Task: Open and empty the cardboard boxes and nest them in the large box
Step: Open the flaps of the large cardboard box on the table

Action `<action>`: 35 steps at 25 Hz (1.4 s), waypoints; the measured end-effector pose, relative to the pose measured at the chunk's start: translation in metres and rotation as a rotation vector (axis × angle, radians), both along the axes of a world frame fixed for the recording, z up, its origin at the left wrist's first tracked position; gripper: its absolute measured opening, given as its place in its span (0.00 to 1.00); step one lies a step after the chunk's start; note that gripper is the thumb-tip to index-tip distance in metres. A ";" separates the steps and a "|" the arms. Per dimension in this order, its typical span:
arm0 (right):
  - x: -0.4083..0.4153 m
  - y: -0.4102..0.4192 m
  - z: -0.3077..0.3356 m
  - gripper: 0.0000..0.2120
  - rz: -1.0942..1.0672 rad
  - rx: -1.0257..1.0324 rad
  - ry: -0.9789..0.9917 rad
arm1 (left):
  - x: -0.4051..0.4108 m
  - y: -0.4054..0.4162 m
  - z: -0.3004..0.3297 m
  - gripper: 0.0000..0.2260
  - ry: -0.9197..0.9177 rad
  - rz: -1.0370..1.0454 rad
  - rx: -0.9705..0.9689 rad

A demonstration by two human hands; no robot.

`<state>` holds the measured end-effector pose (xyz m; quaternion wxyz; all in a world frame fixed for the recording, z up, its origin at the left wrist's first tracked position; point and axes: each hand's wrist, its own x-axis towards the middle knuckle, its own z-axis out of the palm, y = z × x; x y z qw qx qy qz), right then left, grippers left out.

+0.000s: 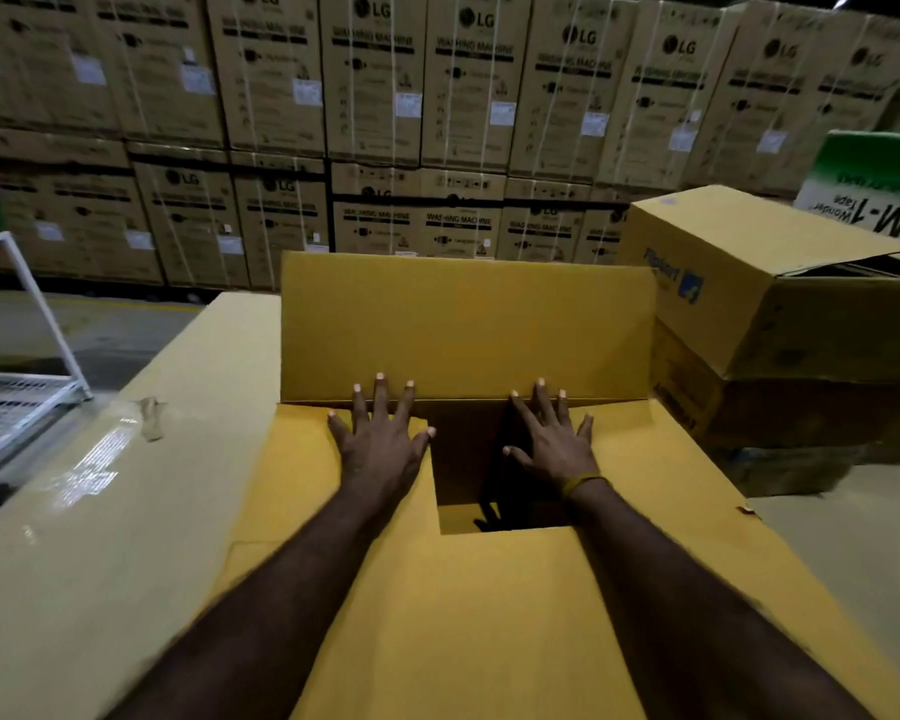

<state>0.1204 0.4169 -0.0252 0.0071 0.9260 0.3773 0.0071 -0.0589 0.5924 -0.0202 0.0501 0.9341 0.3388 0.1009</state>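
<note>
A yellow cardboard box (468, 615) lies right in front of me, its far flap (463, 324) standing upright. Two side flaps and the near flap are folded inward, leaving a dark square gap (468, 459) in the middle. My left hand (380, 433) lies flat with spread fingers on the left flap, fingertips at the base of the upright flap. My right hand (552, 439), a yellow band at its wrist, lies flat with spread fingers on the right flap beside the gap. The inside of the box is dark and hidden.
A long pale carton (100, 511) with clear tape lies to the left, under the yellow box. Stacked brown boxes (780, 324) stand at the right, a green-and-white one (874, 189) behind them. A white wire trolley (17, 397) is at far left. Washing-machine cartons (437, 96) wall the back.
</note>
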 end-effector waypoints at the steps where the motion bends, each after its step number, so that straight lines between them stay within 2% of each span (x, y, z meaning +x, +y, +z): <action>1: 0.001 0.001 -0.002 0.41 -0.003 -0.017 0.016 | 0.001 0.001 -0.001 0.31 0.030 -0.008 -0.026; 4: 0.004 0.003 0.002 0.41 -0.011 -0.024 0.068 | 0.002 0.006 -0.002 0.31 0.058 -0.030 -0.056; 9: -0.028 0.005 0.031 0.34 0.011 0.081 0.173 | 0.005 0.014 -0.001 0.30 0.031 -0.054 -0.061; 12: -0.075 -0.013 0.051 0.32 0.087 0.140 0.189 | 0.000 0.005 0.010 0.31 0.014 -0.076 -0.190; 16: -0.134 -0.064 0.060 0.37 0.135 -0.024 0.212 | -0.043 -0.040 0.047 0.34 0.077 -0.187 -0.369; 20: -0.159 -0.096 0.073 0.40 0.101 -0.106 0.213 | -0.115 -0.106 0.066 0.38 0.314 -0.253 -0.225; 22: -0.165 -0.098 0.088 0.41 0.117 -0.085 0.144 | -0.135 -0.125 0.073 0.40 0.309 -0.202 -0.127; 26: -0.192 -0.119 0.126 0.43 0.114 0.108 -0.052 | -0.167 -0.154 0.115 0.40 0.099 -0.154 0.058; 30: -0.231 -0.166 0.134 0.42 0.118 0.414 -0.329 | -0.209 -0.193 0.153 0.33 -0.095 -0.182 0.255; 32: -0.254 -0.189 0.130 0.36 0.113 0.566 -0.449 | -0.234 -0.215 0.169 0.28 -0.176 -0.208 0.264; 35: -0.297 -0.224 0.120 0.25 0.114 0.818 -0.568 | -0.280 -0.251 0.191 0.19 -0.261 -0.286 0.142</action>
